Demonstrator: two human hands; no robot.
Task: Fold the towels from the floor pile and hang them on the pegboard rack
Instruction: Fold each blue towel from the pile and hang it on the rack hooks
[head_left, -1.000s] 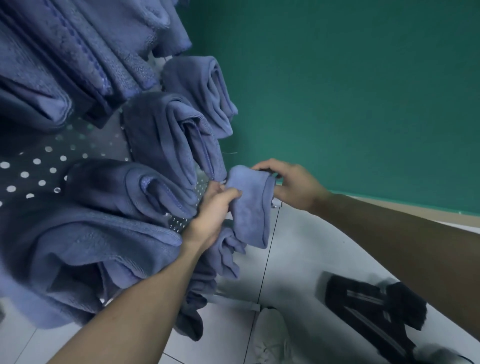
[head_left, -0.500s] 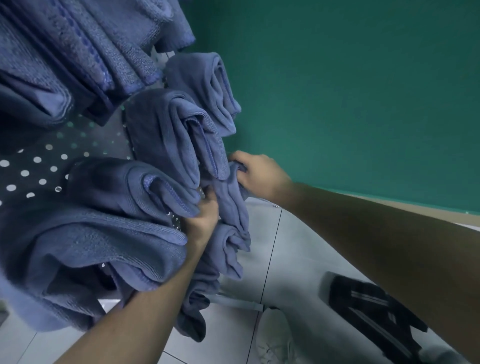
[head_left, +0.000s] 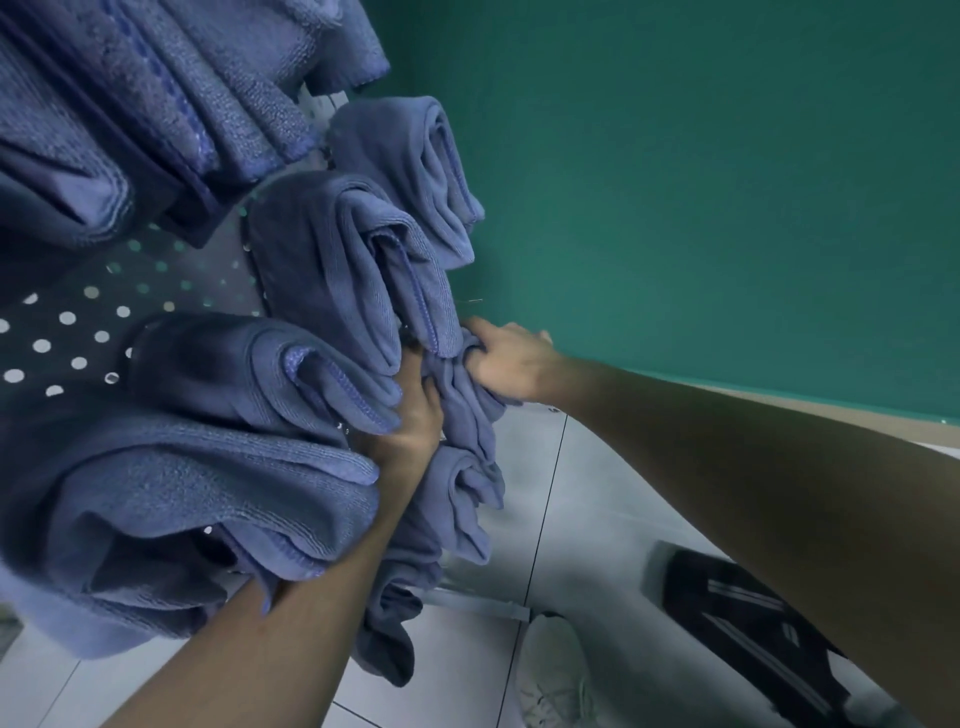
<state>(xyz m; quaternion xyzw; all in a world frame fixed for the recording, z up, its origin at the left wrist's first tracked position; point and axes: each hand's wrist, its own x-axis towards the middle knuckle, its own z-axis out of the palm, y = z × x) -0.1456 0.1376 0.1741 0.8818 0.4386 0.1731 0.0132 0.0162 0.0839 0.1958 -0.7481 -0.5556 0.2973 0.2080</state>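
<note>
A small folded blue towel (head_left: 462, 410) hangs bunched against the perforated pegboard rack (head_left: 78, 332), low on its right side. My left hand (head_left: 415, 421) grips the towel's left side, partly hidden under a hanging towel. My right hand (head_left: 511, 361) grips its upper right part, fingers curled into the cloth. Several folded blue towels (head_left: 343, 270) hang on the rack above and to the left. Another towel (head_left: 457, 499) hangs just below the one I hold.
A green wall (head_left: 701, 182) stands right behind the rack's edge. Pale floor tiles (head_left: 571, 519) lie below. A white shoe (head_left: 550, 675) and a dark strapped sandal (head_left: 753, 623) are on the floor at lower right.
Both hands pushed the folded towel left and inward against the rack. It went from hanging flat between my hands to bunched under the towel above.
</note>
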